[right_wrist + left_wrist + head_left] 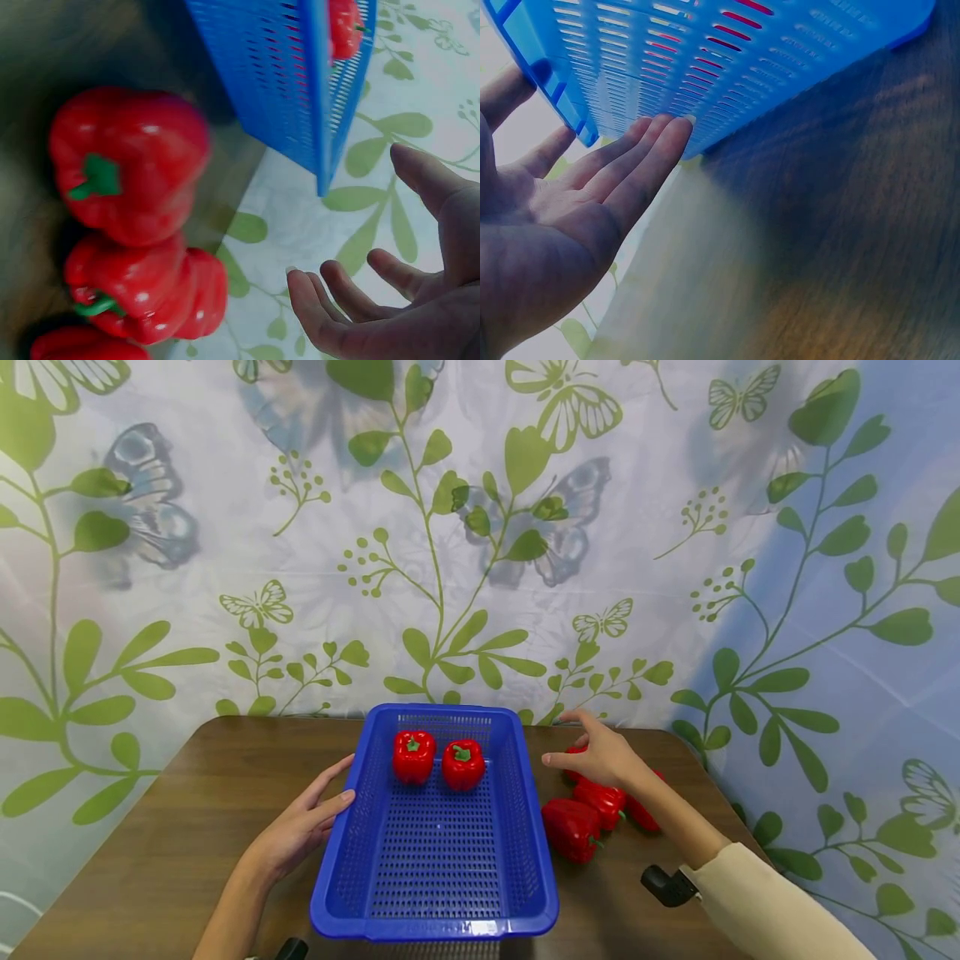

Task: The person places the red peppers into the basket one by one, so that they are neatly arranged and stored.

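Note:
A blue perforated plastic basket stands on the table, with two red bell peppers at its far end. My left hand rests against the basket's left side, thumb by the rim and fingers fairly straight along the outer wall in the left wrist view. To the right of the basket my right hand hovers with fingers spread and slightly bent, holding nothing. Beneath and beside it lie several more red bell peppers, among them a large one and another in the right wrist view; my hand partly hides one in the head view.
The brown wooden table reaches back to a hanging cloth printed with green leaves and butterflies. More of that cloth hangs along the right side. A black wrist camera mount sits at my right sleeve.

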The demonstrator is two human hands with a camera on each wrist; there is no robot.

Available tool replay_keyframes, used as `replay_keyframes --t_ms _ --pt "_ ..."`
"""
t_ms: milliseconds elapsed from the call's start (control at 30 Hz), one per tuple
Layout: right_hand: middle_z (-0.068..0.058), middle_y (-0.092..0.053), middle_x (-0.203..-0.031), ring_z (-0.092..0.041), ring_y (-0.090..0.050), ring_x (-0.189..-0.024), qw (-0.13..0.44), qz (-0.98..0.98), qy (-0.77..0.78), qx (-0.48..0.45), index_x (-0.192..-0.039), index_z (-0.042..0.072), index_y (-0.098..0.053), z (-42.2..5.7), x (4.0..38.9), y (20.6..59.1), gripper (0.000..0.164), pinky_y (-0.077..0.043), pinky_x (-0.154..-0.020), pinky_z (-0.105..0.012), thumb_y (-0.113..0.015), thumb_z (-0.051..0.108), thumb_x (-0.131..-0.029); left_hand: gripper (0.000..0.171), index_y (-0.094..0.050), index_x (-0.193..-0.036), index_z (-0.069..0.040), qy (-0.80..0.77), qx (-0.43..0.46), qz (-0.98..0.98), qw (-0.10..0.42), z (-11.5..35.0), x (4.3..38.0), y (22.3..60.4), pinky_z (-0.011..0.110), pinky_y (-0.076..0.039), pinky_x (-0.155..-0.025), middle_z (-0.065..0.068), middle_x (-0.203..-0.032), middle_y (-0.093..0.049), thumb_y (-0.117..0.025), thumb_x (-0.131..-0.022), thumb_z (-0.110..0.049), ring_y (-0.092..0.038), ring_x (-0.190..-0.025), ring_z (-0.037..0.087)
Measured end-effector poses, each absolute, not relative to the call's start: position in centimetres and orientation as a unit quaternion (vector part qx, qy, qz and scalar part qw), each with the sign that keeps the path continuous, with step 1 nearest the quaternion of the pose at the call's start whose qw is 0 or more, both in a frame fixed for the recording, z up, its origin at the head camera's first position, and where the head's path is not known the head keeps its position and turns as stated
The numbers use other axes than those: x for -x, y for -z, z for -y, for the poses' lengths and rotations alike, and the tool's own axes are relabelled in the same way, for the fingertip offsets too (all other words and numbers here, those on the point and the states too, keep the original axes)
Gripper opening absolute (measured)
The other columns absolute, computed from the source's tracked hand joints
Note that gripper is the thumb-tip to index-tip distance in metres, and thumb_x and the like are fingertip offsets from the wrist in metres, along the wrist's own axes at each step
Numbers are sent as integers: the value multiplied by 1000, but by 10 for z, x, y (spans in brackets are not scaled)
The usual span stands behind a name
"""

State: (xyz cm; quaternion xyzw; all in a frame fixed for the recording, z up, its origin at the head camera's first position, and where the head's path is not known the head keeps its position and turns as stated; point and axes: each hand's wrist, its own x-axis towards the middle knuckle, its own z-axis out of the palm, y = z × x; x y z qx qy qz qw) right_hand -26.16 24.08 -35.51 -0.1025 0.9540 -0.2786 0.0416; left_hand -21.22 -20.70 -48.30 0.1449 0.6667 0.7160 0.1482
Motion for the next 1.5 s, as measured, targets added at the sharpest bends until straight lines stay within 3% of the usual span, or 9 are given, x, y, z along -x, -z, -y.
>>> replay_keyframes --t_ms 333,467,800,1067,1500 --pt "-21 -66 -116 -29 -65 -99 40 -955 270 118 -144 9 -47 -259 241 384 79 -56 -75 -41 -82 42 -81 67 -8 -164 -23 -714 -138 -671 144 209 210 484 40 -55 -96 26 -147 -48 -46 -109 -23 -64 -124 33" --pt "-23 -64 -120 -34 -64 -105 42 -954 271 122 -143 6 -48 -263 232 395 81 -58 -78 -46 -86 37 -79 66 -8 -164 -24 -715 -139 -670 144 209 209 484 40 -55 -96 24 -146 -50 -45 -109 -23 -63 -124 34" --pt "-13 -64 -103 -29 -59 -100 36 -960 248 127 -136 7 -55 -269 220 417 78 -55 -75 -47 -90 32 -71 65 -10 -164 -26 -719 -136 -666 145 208 209 485 41 -55 -97 27 -148 -48 -45 -109 -24 -61 -127 37" --pt "-16 -66 -113 -29 -59 -103 29 -960 249 125 -135 7 -55 -273 219 428 81 -56 -79 -50 -93 31 -67 65 -11 -163 -26 -719 -137 -666 146 206 212 485 42 -56 -96 29 -148 -49 -46 -109 -24 -62 -126 38" --pt "-21 -62 -119 -40 -53 -115 26 -963 241 117 -133 6 -57 -272 216 434 87 -54 -85 -60 -97 24 -59 65 -11 -164 -26 -707 -143 -678 141 206 211 484 43 -55 -98 29 -148 -49 -46 -109 -26 -61 -127 41"
